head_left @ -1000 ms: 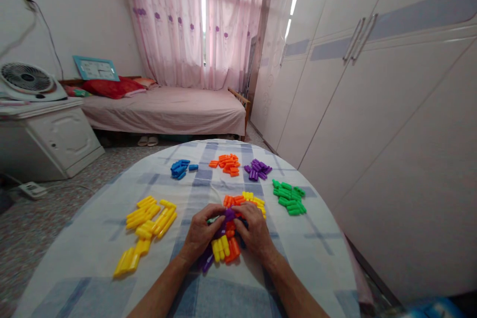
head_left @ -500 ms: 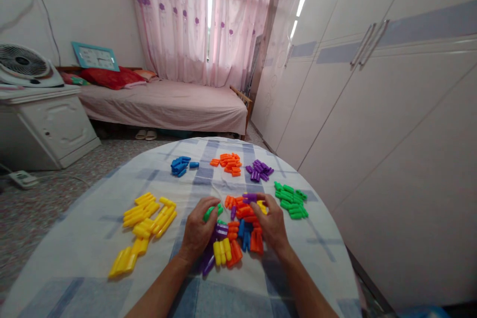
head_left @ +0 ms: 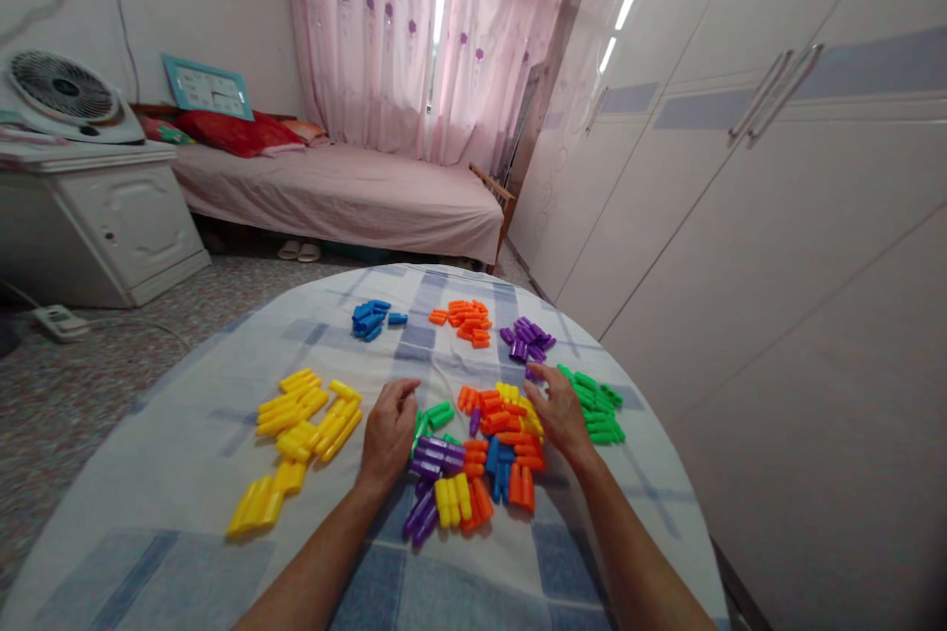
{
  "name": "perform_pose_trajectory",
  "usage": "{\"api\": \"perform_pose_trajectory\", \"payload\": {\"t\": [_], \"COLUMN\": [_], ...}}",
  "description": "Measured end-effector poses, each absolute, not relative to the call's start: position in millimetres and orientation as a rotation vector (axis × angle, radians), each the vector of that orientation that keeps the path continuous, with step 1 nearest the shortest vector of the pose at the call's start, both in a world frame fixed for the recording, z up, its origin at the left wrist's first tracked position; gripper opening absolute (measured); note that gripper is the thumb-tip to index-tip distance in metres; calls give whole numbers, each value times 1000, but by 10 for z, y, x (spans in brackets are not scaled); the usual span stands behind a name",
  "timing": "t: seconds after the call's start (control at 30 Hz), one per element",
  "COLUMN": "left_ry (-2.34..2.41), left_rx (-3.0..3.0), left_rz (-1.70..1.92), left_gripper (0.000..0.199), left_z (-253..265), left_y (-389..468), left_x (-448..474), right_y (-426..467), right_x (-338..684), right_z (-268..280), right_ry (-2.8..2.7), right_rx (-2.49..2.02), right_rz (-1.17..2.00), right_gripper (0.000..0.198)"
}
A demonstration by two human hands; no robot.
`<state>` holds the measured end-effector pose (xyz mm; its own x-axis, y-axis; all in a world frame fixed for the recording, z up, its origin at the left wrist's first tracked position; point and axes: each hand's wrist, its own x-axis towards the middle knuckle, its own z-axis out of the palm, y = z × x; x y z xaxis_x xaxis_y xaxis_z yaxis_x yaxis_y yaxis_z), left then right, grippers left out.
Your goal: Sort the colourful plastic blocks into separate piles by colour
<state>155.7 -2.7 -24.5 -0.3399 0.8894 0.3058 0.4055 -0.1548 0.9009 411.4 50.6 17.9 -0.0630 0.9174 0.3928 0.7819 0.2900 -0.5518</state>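
My right hand point(head_left: 560, 404) is above the right edge of a mixed heap, fingers pinched on a small purple plastic piece point(head_left: 530, 373). My left hand point(head_left: 389, 434) rests at the heap's left side, fingers loosely bent and holding nothing visible. Beside it lie green pieces point(head_left: 438, 416) and joined purple tubes point(head_left: 438, 455). Orange pieces point(head_left: 522, 488), blue pieces point(head_left: 500, 470) and a yellow block of tubes point(head_left: 453, 500) make up more of the heap. Just beyond my right hand is a pile of purple pieces point(head_left: 528, 339).
Single-colour piles ring the heap: yellow point(head_left: 300, 419) at left, blue point(head_left: 370, 319) and orange point(head_left: 469, 320) at the back, green point(head_left: 598, 406) at right. A checked cloth point(head_left: 473, 587) covers the round table. A wardrobe point(head_left: 776, 296) stands at right, a bed point(head_left: 347, 197) behind.
My right hand has carried the purple piece away from the heap, toward the purple pile. My left hand has drawn back left from the green pieces. The view has shifted slightly.
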Motion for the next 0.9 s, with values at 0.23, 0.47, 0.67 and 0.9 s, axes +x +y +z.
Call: {"api": "perform_pose_trajectory", "payload": {"t": [0.23,0.47,0.67,0.9], "left_ry": [1680,1692,1715,1712], "left_rx": [1493,1529,1572,1586], "left_rz": [1461,1446,1424,1419], "left_gripper": [28,27,26,26], "left_z": [-229,-218,-208,-217], "left_y": [-20,-34,-35,-30], "left_x": [1580,1574,1586,1573], "right_y": [252,290,330,418], "right_x": [3732,3584,3491,3305], "right_z": [273,231,331,327], "right_ry": [-2250,-2211,-2258,-2304], "right_rx": [-1572,-1651,-1733,-1856], "right_rz": [176,189,224,117], "right_gripper": [39,32,34,31]}}
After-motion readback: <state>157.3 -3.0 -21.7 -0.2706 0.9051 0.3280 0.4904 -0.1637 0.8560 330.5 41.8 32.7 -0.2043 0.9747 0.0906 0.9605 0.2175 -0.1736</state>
